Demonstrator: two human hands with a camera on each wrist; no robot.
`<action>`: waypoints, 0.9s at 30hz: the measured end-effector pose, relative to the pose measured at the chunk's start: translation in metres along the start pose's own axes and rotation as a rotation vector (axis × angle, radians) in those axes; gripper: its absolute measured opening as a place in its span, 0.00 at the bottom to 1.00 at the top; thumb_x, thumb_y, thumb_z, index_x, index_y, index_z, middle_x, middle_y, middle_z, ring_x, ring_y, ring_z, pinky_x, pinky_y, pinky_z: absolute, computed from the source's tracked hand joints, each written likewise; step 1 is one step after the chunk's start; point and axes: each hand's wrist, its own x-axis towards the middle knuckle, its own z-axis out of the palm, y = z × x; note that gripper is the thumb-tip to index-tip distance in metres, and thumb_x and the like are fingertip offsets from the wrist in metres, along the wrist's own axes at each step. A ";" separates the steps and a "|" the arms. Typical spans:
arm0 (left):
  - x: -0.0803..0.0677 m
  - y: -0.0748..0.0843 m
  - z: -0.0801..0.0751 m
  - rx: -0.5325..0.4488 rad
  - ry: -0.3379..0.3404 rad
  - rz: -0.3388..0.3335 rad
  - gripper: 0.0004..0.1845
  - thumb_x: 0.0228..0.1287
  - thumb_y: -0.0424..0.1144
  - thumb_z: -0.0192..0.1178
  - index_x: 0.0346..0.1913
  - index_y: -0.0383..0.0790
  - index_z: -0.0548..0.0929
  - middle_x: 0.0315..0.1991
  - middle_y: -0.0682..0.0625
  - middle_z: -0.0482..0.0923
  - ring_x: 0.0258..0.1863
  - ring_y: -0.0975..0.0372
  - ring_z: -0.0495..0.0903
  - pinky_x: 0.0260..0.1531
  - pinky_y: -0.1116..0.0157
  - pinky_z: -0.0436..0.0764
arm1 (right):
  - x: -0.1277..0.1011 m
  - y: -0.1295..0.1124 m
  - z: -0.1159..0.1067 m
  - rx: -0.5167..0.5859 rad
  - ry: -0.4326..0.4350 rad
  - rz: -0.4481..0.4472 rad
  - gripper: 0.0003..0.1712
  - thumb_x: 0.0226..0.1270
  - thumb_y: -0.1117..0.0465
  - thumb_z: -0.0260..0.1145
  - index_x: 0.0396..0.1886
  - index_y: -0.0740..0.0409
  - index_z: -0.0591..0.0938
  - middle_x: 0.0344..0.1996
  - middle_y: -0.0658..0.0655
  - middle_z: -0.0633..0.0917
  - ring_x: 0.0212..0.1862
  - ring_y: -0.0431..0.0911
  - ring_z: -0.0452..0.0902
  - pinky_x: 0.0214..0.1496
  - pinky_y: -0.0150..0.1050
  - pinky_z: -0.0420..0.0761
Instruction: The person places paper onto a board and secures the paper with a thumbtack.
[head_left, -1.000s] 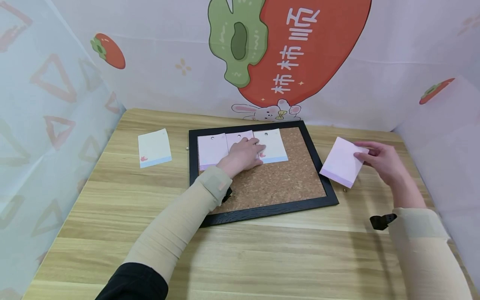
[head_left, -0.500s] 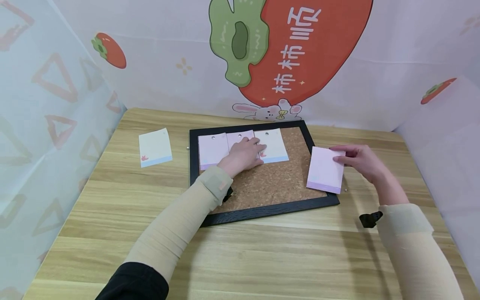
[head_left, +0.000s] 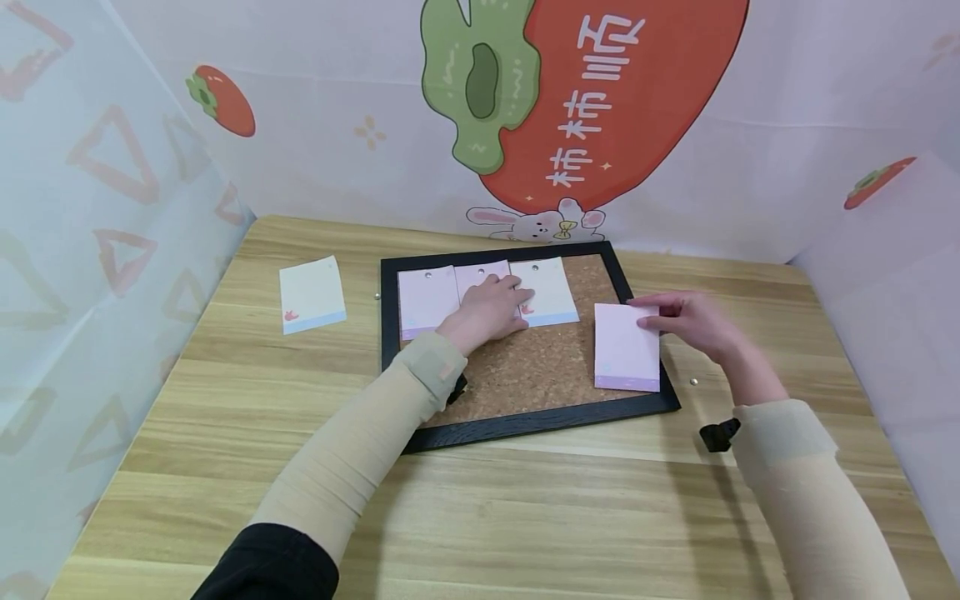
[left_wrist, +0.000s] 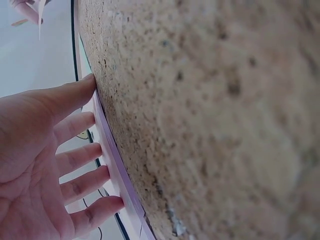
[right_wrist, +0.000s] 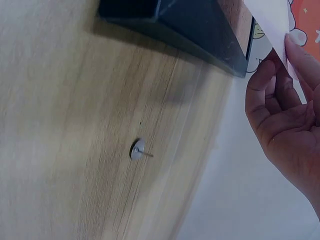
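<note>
A black-framed corkboard (head_left: 540, 367) lies on the table with a row of notes along its top: a lilac note (head_left: 423, 307), a second lilac note (head_left: 470, 277) and a white note with a blue band (head_left: 553, 292), each with a tack near its upper edge. My left hand (head_left: 487, 310) rests with spread fingers on the middle note and the edge of the white one; its fingertips (left_wrist: 102, 175) touch paper in the left wrist view. Between thumb and fingers, my right hand (head_left: 697, 321) pinches a lilac sheet (head_left: 626, 348) by its upper right edge, over the board's right side.
A loose white note (head_left: 311, 292) lies on the table left of the board. One thumbtack (head_left: 377, 297) sits beside the frame's left edge. Another thumbtack (right_wrist: 136, 150) lies point up to the right of the board. A printed cloth backdrop (head_left: 315, 167) stands behind the table.
My right hand has carried the lilac sheet leftward from beside the frame to over the board's right part, turning it nearly upright. The left hand has stayed on the notes.
</note>
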 end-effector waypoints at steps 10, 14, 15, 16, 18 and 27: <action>0.000 0.001 0.000 -0.006 -0.012 -0.015 0.32 0.72 0.56 0.55 0.76 0.56 0.64 0.79 0.50 0.57 0.76 0.51 0.59 0.69 0.47 0.71 | 0.009 -0.007 0.012 -0.024 0.004 -0.044 0.22 0.71 0.58 0.66 0.63 0.56 0.81 0.24 0.53 0.68 0.29 0.44 0.64 0.27 0.34 0.66; -0.001 0.001 -0.001 -0.005 -0.006 -0.016 0.32 0.72 0.56 0.55 0.76 0.56 0.64 0.78 0.50 0.58 0.76 0.52 0.59 0.69 0.47 0.71 | 0.012 -0.008 0.016 -0.046 0.010 -0.056 0.22 0.70 0.60 0.66 0.63 0.55 0.81 0.25 0.53 0.68 0.30 0.45 0.64 0.28 0.33 0.66; -0.002 0.001 -0.001 -0.006 -0.004 -0.015 0.32 0.73 0.56 0.55 0.76 0.56 0.64 0.78 0.50 0.58 0.76 0.52 0.59 0.69 0.47 0.71 | 0.013 -0.009 0.017 -0.056 0.011 -0.060 0.22 0.70 0.60 0.66 0.63 0.55 0.81 0.25 0.53 0.69 0.30 0.45 0.65 0.28 0.33 0.66; -0.002 0.001 -0.001 -0.006 -0.002 -0.014 0.32 0.73 0.56 0.55 0.76 0.56 0.64 0.78 0.50 0.58 0.76 0.52 0.60 0.69 0.47 0.71 | 0.013 -0.009 0.018 -0.066 0.013 -0.064 0.22 0.70 0.60 0.66 0.63 0.56 0.81 0.24 0.53 0.69 0.30 0.46 0.65 0.28 0.33 0.66; -0.003 0.002 -0.001 -0.007 0.001 -0.012 0.32 0.73 0.56 0.56 0.76 0.56 0.64 0.78 0.50 0.58 0.76 0.52 0.60 0.69 0.47 0.71 | 0.014 -0.009 0.020 -0.082 0.013 -0.075 0.22 0.70 0.60 0.67 0.62 0.56 0.81 0.24 0.54 0.70 0.30 0.46 0.65 0.28 0.33 0.66; -0.001 0.002 0.000 -0.003 -0.001 -0.018 0.32 0.72 0.56 0.55 0.76 0.56 0.64 0.78 0.50 0.58 0.76 0.52 0.60 0.69 0.47 0.71 | 0.017 -0.012 0.027 -0.134 0.011 -0.121 0.20 0.70 0.63 0.66 0.60 0.58 0.82 0.40 0.62 0.83 0.38 0.49 0.69 0.32 0.31 0.69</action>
